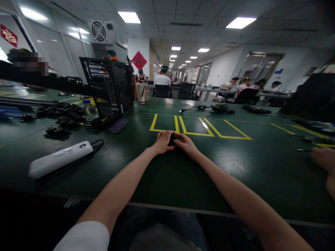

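Both my arms reach out over a dark green table [235, 164]. My left hand [163, 141] and my right hand [186, 143] meet just below some yellow floor-tape boxes [199, 127]. Between them sits a small black object [172, 139], mostly hidden by my fingers. Both hands are closed around it, fingers curled in from each side. What the object is cannot be made out.
A white power bank [60, 158] with a black cable lies at the left. Behind it stand an open black computer case [110, 87], a water bottle [90, 109] and several black parts [61, 116]. Cables and adapters [222, 109] lie farther back. Another person's hand [324, 158] rests at the right edge.
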{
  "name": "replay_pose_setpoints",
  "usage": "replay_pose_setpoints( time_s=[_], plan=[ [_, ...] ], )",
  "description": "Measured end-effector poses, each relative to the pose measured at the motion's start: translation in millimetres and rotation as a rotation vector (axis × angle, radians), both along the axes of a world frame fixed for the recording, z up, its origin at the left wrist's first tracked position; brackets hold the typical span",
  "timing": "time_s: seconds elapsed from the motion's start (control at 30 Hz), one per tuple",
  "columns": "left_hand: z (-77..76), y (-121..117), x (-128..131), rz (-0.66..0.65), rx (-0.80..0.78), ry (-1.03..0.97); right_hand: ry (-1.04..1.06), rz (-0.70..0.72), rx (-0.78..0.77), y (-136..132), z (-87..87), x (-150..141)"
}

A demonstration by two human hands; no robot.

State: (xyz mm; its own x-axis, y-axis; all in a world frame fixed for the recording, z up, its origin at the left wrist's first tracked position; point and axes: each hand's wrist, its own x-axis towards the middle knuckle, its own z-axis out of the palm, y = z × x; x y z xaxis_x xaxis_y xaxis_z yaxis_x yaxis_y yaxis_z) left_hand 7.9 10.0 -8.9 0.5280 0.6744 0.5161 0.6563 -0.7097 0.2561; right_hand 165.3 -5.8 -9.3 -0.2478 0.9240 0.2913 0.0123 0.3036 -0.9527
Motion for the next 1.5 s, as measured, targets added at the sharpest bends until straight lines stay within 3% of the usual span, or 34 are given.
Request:
replay_pose_setpoints(
  time_s=[0.17, 0.37, 0.57, 0.83, 1.13, 1.27, 1.5],
  plan=[
    [1.9, -0.9, 0.3, 0.001, -0.008, 0.016, 0.086, 0.087, 0.031, -3.0, -0.5, 2.1],
    [3.2, -1.3, 0.0, 0.003, -0.016, 0.014, 0.053, 0.019, -0.008, -3.9, 0.8, 1.5],
    [3.4, -1.9, 0.8, -0.002, -0.032, 0.028, 0.125, 0.091, 0.005, -3.3, 1.8, 1.7],
    [7.7, -4.4, 1.0, -0.006, -0.084, 0.065, 0.119, 0.087, -0.067, -4.3, 3.1, 3.1],
    [6.3, -3.0, 2.3, -0.012, -0.068, 0.061, 0.057, 0.003, 0.052, -4.6, 4.1, 1.3],
    [8.9, -3.6, 2.3, -0.008, -0.121, 0.048, -0.026, -0.010, 0.116, -6.3, 5.3, 4.3],
    [16.2, -5.9, 1.3, -0.050, -0.297, -0.004, -0.020, 0.023, 0.020, -6.2, 3.7, 7.3]
  ],
)
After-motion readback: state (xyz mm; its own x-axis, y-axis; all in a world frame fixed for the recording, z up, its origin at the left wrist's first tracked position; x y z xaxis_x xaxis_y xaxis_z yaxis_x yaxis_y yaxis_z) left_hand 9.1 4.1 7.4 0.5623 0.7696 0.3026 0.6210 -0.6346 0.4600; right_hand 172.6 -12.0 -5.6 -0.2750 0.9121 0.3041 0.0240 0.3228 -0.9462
